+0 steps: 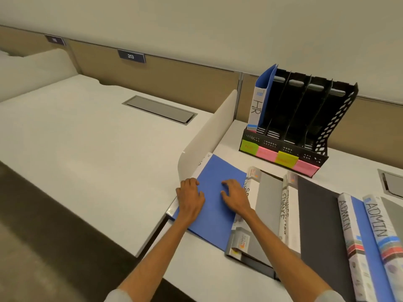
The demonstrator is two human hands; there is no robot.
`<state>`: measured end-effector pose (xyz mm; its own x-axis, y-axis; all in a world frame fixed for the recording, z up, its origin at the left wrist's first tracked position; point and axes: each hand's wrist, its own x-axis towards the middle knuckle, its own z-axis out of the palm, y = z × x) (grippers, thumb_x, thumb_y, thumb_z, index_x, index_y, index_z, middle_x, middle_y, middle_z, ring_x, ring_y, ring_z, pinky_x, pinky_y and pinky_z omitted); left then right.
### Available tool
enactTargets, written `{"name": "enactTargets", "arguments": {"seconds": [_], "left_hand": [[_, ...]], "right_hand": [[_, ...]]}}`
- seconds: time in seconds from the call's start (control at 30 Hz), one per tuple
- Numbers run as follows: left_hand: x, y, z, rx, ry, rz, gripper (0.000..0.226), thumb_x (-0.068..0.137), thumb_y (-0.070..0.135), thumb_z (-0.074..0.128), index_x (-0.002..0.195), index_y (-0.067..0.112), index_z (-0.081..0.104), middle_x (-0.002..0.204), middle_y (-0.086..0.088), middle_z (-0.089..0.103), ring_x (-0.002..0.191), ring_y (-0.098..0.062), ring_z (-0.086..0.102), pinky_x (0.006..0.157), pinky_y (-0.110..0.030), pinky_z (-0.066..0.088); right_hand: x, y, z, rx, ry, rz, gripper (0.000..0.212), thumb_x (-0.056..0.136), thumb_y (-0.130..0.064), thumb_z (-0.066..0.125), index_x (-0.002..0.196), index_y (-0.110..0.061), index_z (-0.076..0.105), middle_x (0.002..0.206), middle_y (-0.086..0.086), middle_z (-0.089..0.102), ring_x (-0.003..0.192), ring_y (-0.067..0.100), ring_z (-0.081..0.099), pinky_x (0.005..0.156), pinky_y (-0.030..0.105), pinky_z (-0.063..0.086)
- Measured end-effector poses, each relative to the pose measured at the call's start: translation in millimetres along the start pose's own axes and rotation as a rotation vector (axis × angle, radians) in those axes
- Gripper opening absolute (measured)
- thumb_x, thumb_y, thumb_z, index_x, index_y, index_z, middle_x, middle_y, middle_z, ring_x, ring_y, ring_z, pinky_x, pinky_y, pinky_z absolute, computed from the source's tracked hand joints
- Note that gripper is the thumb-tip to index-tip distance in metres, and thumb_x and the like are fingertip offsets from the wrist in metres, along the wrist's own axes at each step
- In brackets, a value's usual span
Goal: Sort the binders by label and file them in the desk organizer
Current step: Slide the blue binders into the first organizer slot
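One white desk (207, 271) carries a black desk organizer (309, 118) at its back edge, with only the HR binder (258, 105) filed, in the leftmost slot. Five binders lie flat along the front edge, unfiled. On the leftmost, the blue binder (218, 216), the right hand (236, 198) rests with relaxed, spread fingers; the left hand (190, 199) curls at its left edge, grasp unclear.

Pretty standard open-plan office. Plain off-white wall (218, 22) up top, with a tan partition panel (174, 81) running below it along the back of the white desks. A dark number plate (131, 56) on it reads 213; a second plate (55, 39) further left is too blurry to read. The neighbouring desk (76, 138) has a grey cable hatch (160, 110), and a curved white divider (209, 131) separates the two desks. Brownish floor (32, 247) at bottom left.
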<state>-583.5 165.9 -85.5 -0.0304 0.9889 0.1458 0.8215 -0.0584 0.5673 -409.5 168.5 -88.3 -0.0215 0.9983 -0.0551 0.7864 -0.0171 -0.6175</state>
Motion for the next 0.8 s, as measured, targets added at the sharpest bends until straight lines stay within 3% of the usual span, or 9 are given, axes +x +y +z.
{"name": "enactTargets", "arguments": {"seconds": [0.13, 0.27, 0.37, 0.5, 0.63, 0.8], "left_hand": [[-16.0, -11.6, -7.4, 0.112, -0.006, -0.06, 0.038, 0.083, 0.025, 0.059, 0.118, 0.014, 0.051, 0.119, -0.001, 0.056, 0.11, -0.022, 0.05, 0.086, -0.034, 0.036], [-28.2, -19.5, -8.0, 0.189, -0.085, -0.376, 0.07, 0.083, 0.055, 0.06, 0.128, 0.005, 0.039, 0.125, -0.011, 0.05, 0.113, -0.028, 0.054, 0.089, -0.041, 0.042], [-25.6, -27.1, -11.3, 0.184, -0.166, -0.39, 0.074, 0.082, 0.064, 0.059, 0.123, 0.003, 0.047, 0.122, -0.013, 0.057, 0.11, -0.031, 0.058, 0.091, -0.042, 0.044], [-15.7, -32.1, -25.5, 0.061, -0.247, -0.42, 0.073, 0.073, 0.065, 0.069, 0.115, 0.007, 0.057, 0.118, -0.011, 0.063, 0.11, -0.03, 0.059, 0.09, -0.04, 0.048], [-3.5, -26.2, -41.4, -0.044, -0.345, -0.463, 0.072, 0.07, 0.056, 0.077, 0.117, 0.006, 0.053, 0.117, -0.008, 0.062, 0.107, -0.03, 0.06, 0.078, -0.032, 0.048], [11.6, -11.4, -60.6, -0.372, -0.477, -0.463, 0.037, 0.074, 0.026, 0.075, 0.102, 0.01, 0.057, 0.102, -0.006, 0.064, 0.09, -0.023, 0.062, 0.073, -0.03, 0.052]], "right_hand": [[-11.7, -4.4, 11.5, -0.065, 0.02, -0.005, 0.046, 0.093, -0.021, 0.054, 0.138, -0.013, 0.046, 0.142, 0.005, 0.045, 0.127, 0.023, 0.047, 0.108, 0.04, 0.038], [-18.8, -7.3, 16.4, -0.111, 0.001, -0.027, 0.048, 0.095, -0.023, 0.053, 0.141, -0.013, 0.043, 0.146, 0.006, 0.042, 0.131, 0.023, 0.043, 0.11, 0.039, 0.036], [-23.8, -7.2, 18.5, -0.127, -0.007, -0.003, 0.05, 0.096, -0.023, 0.051, 0.143, -0.014, 0.04, 0.151, 0.005, 0.037, 0.137, 0.023, 0.037, 0.114, 0.039, 0.032], [-28.6, -9.6, 21.1, -0.11, -0.012, 0.016, 0.051, 0.096, -0.023, 0.052, 0.144, -0.014, 0.04, 0.152, 0.005, 0.035, 0.139, 0.023, 0.036, 0.115, 0.04, 0.031], [-28.2, -11.0, 18.4, -0.011, 0.018, 0.035, 0.047, 0.095, -0.02, 0.053, 0.14, -0.012, 0.044, 0.148, 0.006, 0.041, 0.135, 0.023, 0.04, 0.112, 0.04, 0.035], [-25.4, -16.6, 14.2, 0.131, 0.141, 0.084, 0.04, 0.097, -0.025, 0.054, 0.134, -0.012, 0.049, 0.141, 0.005, 0.047, 0.131, 0.021, 0.044, 0.109, 0.036, 0.038]]}}
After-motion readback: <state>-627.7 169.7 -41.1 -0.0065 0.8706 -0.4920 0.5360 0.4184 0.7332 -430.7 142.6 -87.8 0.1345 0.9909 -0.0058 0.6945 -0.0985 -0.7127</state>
